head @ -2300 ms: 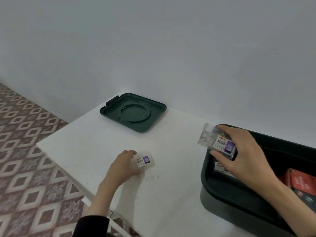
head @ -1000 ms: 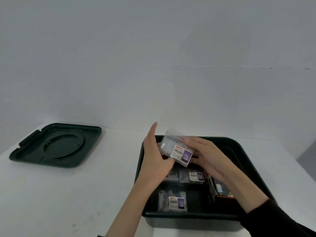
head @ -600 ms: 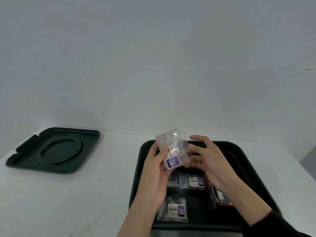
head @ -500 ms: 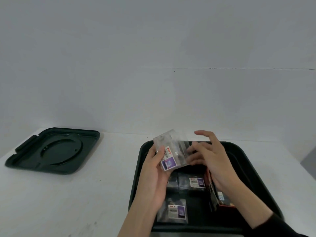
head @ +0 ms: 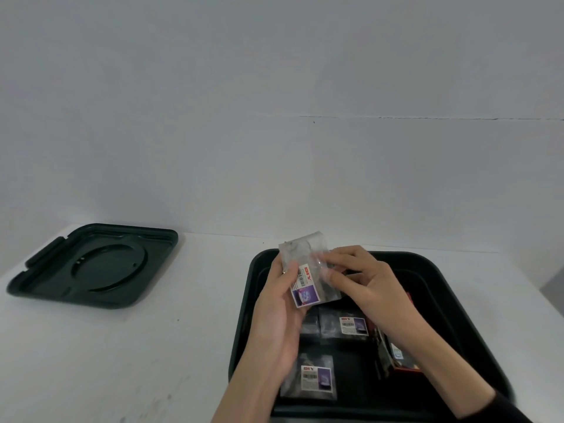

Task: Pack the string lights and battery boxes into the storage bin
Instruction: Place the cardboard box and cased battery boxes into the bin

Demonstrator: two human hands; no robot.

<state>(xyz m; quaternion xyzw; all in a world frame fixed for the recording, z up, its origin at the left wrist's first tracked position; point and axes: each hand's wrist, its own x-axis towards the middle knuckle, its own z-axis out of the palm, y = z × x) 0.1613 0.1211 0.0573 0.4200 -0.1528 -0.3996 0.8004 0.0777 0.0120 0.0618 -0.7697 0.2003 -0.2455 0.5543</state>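
Gripping one clear packet (head: 308, 270) between them, left hand (head: 276, 312) and right hand (head: 363, 288) hover over the bin (head: 451, 300).

The storage bin (head: 454, 288) and the lid (head: 91, 267) are dark green, almost black. The counter (head: 122, 346) is white and the wall (head: 274, 87) pale grey. The clear packet (head: 308, 270) bears a white, red and purple label. A box (head: 407, 368) shows red.
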